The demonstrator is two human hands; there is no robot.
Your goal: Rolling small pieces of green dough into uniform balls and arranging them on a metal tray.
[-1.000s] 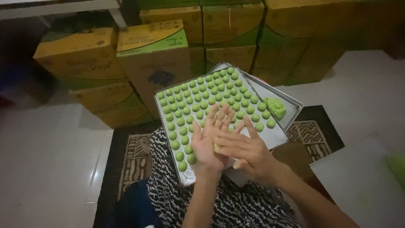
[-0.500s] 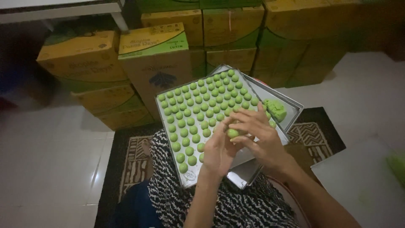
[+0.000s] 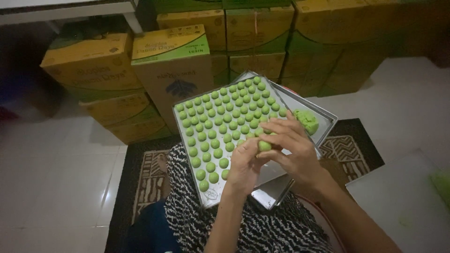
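Both hands over the near-right part of the tray [image 3: 185, 140], which rests tilted on the lap. Right hand [image 3: 293, 152] curled, fingertips pinching a green ball [image 3: 264, 145], held just above the tray surface. Left hand [image 3: 244, 165] cupped under/beside it, fingers touching the right hand's; whether it grips the ball, cannot tell. Tray approx. full w/ rows of same green balls [image 3: 220, 117]. Second tray [image 3: 323, 129] partly beneath the first, w/ a lump of green dough [image 3: 307, 119] at its far-right corner, near the right fingers. Patterned cloth [image 3: 253, 229] covers lap. Rug [image 3: 145, 178] on tiled floor. Stacked cardboard boxes [image 3: 173, 70] behind.
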